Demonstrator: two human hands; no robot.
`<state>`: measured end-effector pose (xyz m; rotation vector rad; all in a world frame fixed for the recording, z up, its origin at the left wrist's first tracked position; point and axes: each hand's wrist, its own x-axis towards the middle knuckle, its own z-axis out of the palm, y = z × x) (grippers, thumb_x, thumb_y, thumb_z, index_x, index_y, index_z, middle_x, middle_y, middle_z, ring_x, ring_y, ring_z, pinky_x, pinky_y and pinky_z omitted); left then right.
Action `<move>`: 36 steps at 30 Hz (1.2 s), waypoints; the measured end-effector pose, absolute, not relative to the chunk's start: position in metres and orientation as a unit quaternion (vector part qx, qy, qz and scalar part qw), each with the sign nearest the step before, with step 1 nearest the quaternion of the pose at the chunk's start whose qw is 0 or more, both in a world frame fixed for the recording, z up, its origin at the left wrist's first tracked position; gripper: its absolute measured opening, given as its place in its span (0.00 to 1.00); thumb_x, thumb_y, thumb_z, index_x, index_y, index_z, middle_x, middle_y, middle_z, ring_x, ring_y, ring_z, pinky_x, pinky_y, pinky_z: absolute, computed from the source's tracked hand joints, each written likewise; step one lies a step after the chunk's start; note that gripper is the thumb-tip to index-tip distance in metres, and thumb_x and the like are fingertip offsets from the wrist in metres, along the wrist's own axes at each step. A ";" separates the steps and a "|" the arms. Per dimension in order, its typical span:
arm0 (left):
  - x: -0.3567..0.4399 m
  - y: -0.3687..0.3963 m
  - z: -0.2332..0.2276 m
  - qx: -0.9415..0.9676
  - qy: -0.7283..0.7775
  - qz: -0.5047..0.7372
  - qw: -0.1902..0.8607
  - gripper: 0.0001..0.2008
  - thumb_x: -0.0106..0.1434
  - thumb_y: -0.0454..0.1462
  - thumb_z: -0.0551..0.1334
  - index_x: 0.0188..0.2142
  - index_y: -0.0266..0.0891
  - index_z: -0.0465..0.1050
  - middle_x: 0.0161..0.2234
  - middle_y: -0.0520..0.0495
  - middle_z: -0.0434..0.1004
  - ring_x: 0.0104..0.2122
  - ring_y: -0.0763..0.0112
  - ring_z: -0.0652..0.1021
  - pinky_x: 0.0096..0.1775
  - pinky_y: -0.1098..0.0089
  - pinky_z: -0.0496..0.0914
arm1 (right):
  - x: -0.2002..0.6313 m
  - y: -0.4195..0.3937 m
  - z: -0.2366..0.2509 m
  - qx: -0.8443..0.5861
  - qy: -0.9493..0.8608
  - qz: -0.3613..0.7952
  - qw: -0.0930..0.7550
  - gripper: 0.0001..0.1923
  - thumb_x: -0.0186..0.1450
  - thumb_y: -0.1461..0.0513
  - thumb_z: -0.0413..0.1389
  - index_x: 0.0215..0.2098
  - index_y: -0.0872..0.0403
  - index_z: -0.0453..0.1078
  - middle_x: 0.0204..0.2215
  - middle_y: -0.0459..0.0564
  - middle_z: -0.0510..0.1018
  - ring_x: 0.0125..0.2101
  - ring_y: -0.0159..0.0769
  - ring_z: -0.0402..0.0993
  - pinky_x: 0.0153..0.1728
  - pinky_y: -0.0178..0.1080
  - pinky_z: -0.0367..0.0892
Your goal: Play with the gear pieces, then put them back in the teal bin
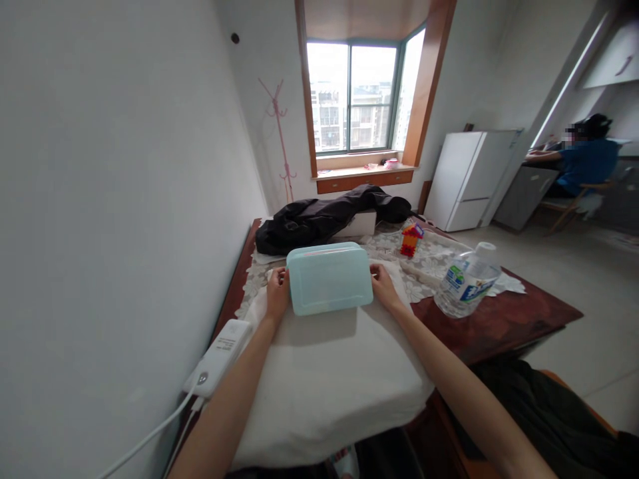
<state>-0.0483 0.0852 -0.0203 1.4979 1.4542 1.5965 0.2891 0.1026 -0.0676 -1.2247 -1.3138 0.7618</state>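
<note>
A pale green plastic box [330,279] with rounded corners stands tilted up on its side over the white cloth [339,379], its broad face toward me. My left hand [278,293] grips its left edge, and my right hand [383,285] grips the right edge. Both hands have their fingers curled round the box's sides, and the fingertips behind it are partly hidden. The white cloth lies beneath, draped over the near edge of the table. What the box holds, if anything, cannot be made out.
A large clear plastic bottle [466,283] stands right of my right forearm. Behind the box lie a black garment [319,219] and a small red-orange toy house [410,241]. A white power bank [219,356] with cables sits left. A person [589,159] sits far right.
</note>
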 end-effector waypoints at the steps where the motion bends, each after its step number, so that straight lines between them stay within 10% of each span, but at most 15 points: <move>1: -0.049 0.086 -0.021 0.550 0.539 0.586 0.252 0.22 0.69 0.55 0.62 0.50 0.41 0.75 0.41 0.43 0.80 0.38 0.60 0.79 0.41 0.62 0.73 | 0.289 0.103 -0.068 -0.529 -0.555 0.320 0.557 0.24 0.61 0.41 0.58 0.43 0.49 0.68 0.42 0.51 0.80 0.38 0.41 0.74 0.43 0.44 0.73; 20: -0.054 0.091 -0.026 0.527 0.593 0.564 0.230 0.21 0.57 0.54 0.67 0.38 0.40 0.77 0.39 0.41 0.83 0.37 0.58 0.80 0.42 0.62 0.73 | 0.287 0.099 -0.067 -0.531 -0.613 0.273 0.517 0.11 0.58 0.52 0.54 0.30 0.50 0.71 0.28 0.48 0.78 0.30 0.40 0.70 0.34 0.40 0.64; 36: -0.056 0.088 -0.007 0.576 0.556 0.565 0.200 0.42 0.65 0.67 0.51 0.58 0.36 0.78 0.56 0.32 0.83 0.59 0.38 0.78 0.67 0.38 0.66 | 0.282 0.099 -0.057 -0.416 -0.693 0.267 0.525 0.18 0.75 0.51 0.53 0.49 0.52 0.80 0.50 0.56 0.82 0.52 0.46 0.77 0.58 0.49 0.72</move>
